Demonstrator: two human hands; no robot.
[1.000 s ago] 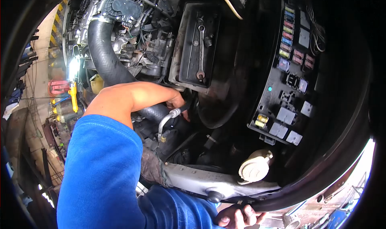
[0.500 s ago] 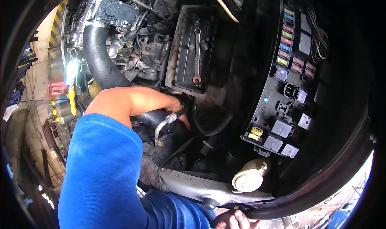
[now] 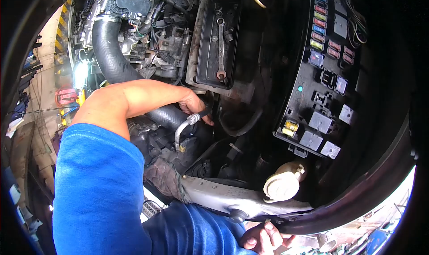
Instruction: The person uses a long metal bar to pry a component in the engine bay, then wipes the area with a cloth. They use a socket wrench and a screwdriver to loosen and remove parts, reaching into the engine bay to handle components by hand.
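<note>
My left hand point(image 3: 193, 103) reaches down into the engine bay beside a thin hose with a ribbed metal end point(image 3: 193, 119), which crosses in front of its fingers. The fingers bend downward and look closed; what they grip is hidden. Just left of the hand passes a thick black radiator hose point(image 3: 117, 65). At the bottom, my right hand point(image 3: 263, 238) is closed with curled fingers near the dark front edge; anything inside it cannot be made out. A combination wrench point(image 3: 221, 51) lies in a black battery tray point(image 3: 210, 78) above my left hand.
An open fuse box point(image 3: 308, 107) with coloured fuses and relays stands on the right. A cream filler cap point(image 3: 281, 186) rises near the silver crossmember point(image 3: 214, 193). A bright work lamp point(image 3: 81, 74) shines at the left. Small metal parts lie beside the wrench.
The view has shifted, so the bay's lower part sits higher. My left elbow and sleeve have moved left, and more of my left hand shows. My right hand appears slightly higher.
</note>
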